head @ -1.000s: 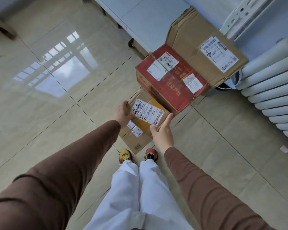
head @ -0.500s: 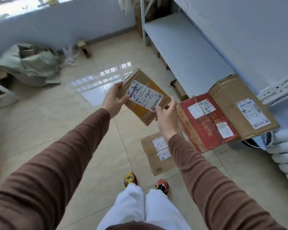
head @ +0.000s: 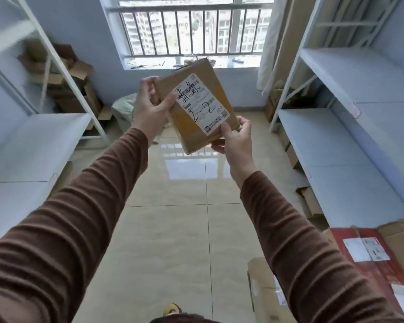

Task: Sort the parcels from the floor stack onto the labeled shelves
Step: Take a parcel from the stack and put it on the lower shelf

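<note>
At the lower right, a red parcel (head: 369, 259) and a flat cardboard parcel (head: 262, 292) lie on the tiled floor (head: 173, 241). Farther out, the left hand (head: 149, 108) grips the upper left edge of a small brown parcel (head: 196, 113), raised and tilted; the right hand (head: 234, 138) pinches its lower corner. White shelves (head: 350, 127) flank a barred window (head: 191, 31) beyond.

- Small brown cardboard parcel (head: 196, 113), tilted, held up in the air, white label (head: 202, 102) with handwritten "2-2" facing the camera.
- Red parcel (head: 369, 264) low at right.
</note>
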A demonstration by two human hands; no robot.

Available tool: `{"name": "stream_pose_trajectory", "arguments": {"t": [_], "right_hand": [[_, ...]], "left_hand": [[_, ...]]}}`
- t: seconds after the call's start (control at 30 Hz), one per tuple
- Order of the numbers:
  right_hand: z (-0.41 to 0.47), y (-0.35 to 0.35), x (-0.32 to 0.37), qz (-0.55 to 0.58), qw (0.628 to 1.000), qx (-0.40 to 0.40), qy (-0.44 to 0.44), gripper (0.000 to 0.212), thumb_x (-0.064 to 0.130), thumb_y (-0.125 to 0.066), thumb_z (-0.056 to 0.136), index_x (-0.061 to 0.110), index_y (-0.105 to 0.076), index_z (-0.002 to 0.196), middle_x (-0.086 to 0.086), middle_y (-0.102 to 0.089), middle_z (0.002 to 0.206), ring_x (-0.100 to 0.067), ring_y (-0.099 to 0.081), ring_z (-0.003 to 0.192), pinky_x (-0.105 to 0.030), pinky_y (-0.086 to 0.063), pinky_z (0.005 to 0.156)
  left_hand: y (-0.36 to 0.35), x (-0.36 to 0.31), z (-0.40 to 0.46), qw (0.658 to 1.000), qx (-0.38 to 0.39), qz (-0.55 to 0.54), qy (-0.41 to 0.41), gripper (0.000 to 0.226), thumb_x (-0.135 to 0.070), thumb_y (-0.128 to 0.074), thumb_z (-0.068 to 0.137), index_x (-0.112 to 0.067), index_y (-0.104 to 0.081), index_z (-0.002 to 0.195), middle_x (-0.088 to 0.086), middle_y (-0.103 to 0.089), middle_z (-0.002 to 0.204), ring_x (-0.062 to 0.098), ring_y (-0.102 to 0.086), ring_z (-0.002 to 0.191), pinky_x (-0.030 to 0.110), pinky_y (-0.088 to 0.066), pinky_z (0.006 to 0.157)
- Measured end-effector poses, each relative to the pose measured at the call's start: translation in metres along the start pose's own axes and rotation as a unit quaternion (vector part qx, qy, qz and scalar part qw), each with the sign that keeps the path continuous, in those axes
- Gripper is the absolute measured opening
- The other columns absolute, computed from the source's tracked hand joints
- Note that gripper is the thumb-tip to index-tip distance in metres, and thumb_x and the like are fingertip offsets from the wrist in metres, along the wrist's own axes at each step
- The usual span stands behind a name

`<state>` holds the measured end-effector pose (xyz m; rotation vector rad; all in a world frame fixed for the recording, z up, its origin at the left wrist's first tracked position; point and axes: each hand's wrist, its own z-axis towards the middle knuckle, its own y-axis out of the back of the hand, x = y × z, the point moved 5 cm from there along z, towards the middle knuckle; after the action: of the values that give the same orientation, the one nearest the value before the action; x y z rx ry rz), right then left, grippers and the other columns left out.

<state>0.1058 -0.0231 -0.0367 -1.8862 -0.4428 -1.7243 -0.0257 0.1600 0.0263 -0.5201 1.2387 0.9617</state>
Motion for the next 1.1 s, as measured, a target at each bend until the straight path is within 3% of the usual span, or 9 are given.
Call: {"name": "stream_pose_trajectory", "arguments": {"t": [0.1,0.23,0.33,0.4,0.5,0.67,0.93,1.0,1.1], "right_hand": [[0.010,-0.069,0.002,0.002,0.999,0.038,0.015,0.044,0.031,-0.061,0.101,0.013,-0.045,0.138,-0.019,-0.059,0.129,-0.026,-0.074,0.091,-0.030,-0.061,0.066],[0.023,-0.149,0.002,0.008,0.996,0.083,0.020,0.038,0.030,-0.058,0.103,0.012,-0.049,0.136,-0.022,-0.057,0.133,-0.038,-0.071,0.103,-0.031,-0.062,0.069],[0.033,-0.198,0.003,0.012,0.993,0.117,0.024,0.045,0.033,-0.059,0.103,0.011,-0.048,0.140,-0.020,-0.060,0.131,-0.035,-0.072,0.103,-0.033,-0.062,0.072],[0.042,-0.228,0.001,0.009,0.990,0.137,0.026,0.047,0.035,-0.060,0.102,0.011,-0.049,0.140,-0.021,-0.059,0.132,-0.032,-0.073,0.102,-0.032,-0.062,0.072],[0.059,-0.267,-0.004,0.007,0.987,0.162,0.022,0.044,0.032,-0.062,0.101,0.011,-0.052,0.137,-0.023,-0.056,0.135,-0.031,-0.074,0.100,-0.035,-0.063,0.075],[0.094,-0.334,-0.006,0.018,0.975,0.223,0.010,0.032,0.018,-0.057,0.105,0.008,-0.051,0.135,-0.019,-0.061,0.134,-0.029,-0.072,0.102,-0.031,-0.062,0.077],[0.183,-0.461,-0.008,-0.004,0.947,0.321,0.019,0.033,0.012,-0.053,0.107,0.008,-0.049,0.139,-0.016,-0.065,0.130,-0.021,-0.071,0.095,-0.029,-0.061,0.079],[0.195,-0.498,-0.014,-0.011,0.935,0.355,0.015,0.036,0.011,-0.051,0.108,0.009,-0.048,0.144,-0.014,-0.066,0.129,-0.018,-0.073,0.096,-0.030,-0.062,0.081],[0.200,-0.556,-0.028,-0.024,0.913,0.407,0.016,0.039,0.009,-0.047,0.108,0.013,-0.048,0.148,-0.009,-0.067,0.127,-0.014,-0.073,0.103,-0.031,-0.062,0.085]], "left_hand": [[0.059,-0.003,0.020,0.999,-0.008,-0.035,-0.019,0.054,-0.026,-0.071,0.096,-0.018,-0.042,0.141,0.005,-0.066,0.125,0.013,-0.068,0.112,0.030,-0.058,0.090],[0.135,-0.002,0.041,0.997,-0.049,-0.049,-0.026,0.073,-0.046,-0.076,0.089,-0.048,-0.031,0.146,0.001,-0.053,0.148,0.017,-0.055,0.134,0.046,-0.049,0.110],[0.179,0.009,0.059,0.991,-0.081,-0.098,-0.027,0.070,-0.038,-0.079,0.085,-0.029,-0.035,0.140,0.002,-0.053,0.148,0.020,-0.054,0.134,0.053,-0.048,0.109],[0.201,0.015,0.067,0.989,-0.096,-0.107,-0.029,0.066,-0.034,-0.077,0.085,-0.020,-0.039,0.138,0.004,-0.056,0.143,0.021,-0.056,0.133,0.051,-0.049,0.108],[0.230,0.031,0.083,0.987,-0.108,-0.113,-0.021,0.062,-0.026,-0.070,0.094,-0.025,-0.036,0.145,-0.003,-0.059,0.139,0.015,-0.059,0.129,0.042,-0.053,0.105],[0.264,0.056,0.122,0.990,-0.111,-0.087,-0.013,0.085,-0.026,-0.068,0.097,-0.033,-0.013,0.161,0.001,-0.054,0.149,0.018,-0.059,0.130,0.041,-0.054,0.101],[0.327,0.092,0.194,0.974,-0.226,-0.018,0.020,0.073,-0.028,-0.069,0.097,-0.024,-0.024,0.154,-0.002,-0.060,0.139,0.013,-0.064,0.121,0.042,-0.052,0.107],[0.350,0.101,0.201,0.969,-0.244,0.012,0.030,0.075,-0.032,-0.069,0.097,-0.028,-0.023,0.155,-0.005,-0.059,0.141,0.009,-0.062,0.122,0.035,-0.052,0.106],[0.389,0.114,0.200,0.960,-0.267,0.066,0.056,0.084,-0.040,-0.067,0.097,-0.040,-0.012,0.160,-0.012,-0.053,0.147,0.003,-0.056,0.127,0.009,-0.048,0.092]]}}
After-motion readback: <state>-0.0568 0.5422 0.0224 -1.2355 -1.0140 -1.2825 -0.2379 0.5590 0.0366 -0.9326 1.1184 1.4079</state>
